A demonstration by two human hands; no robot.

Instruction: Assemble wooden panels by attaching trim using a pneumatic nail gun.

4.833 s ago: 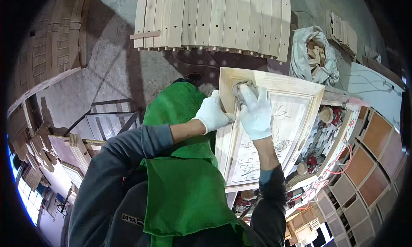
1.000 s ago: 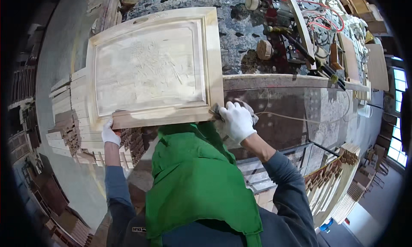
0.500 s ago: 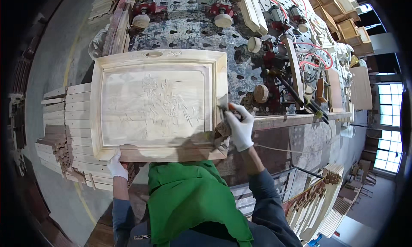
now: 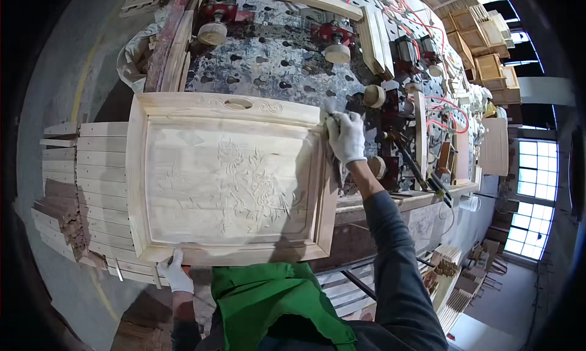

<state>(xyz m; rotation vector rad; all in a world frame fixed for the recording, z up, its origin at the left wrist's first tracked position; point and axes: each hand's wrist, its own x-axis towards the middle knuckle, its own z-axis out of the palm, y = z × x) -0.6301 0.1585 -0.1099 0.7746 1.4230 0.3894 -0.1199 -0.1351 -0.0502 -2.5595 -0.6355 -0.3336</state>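
A pale wooden door panel [image 4: 201, 198] with a carved floral relief and raised frame lies before me, an oval hole in its far rail. My left hand [image 4: 176, 274], white-gloved, grips the near left edge, its thumb on top and the other fingers hidden below. At the far right corner, my white-gloved right hand [image 4: 347, 137] is closed round what looks like a putty knife [image 4: 330, 104]. Only its grey blade shows, by the corner; the handle is hidden in my fingers.
Beyond the panel stretches a stained worktable [image 4: 262, 64] with slotted holes and red clamps bearing round wooden pads [image 4: 212, 33]. Stacked wooden slats [image 4: 104, 177] stand at left. Black-handled rods [image 4: 410, 162] and red hoses [image 4: 448, 128] lie at right. A green apron [image 4: 274, 296] touches the near edge.
My right hand has moved away from me along the panel's right edge, from its lower part to the far corner. The panel sits lower in view; my left hand still holds its near edge.
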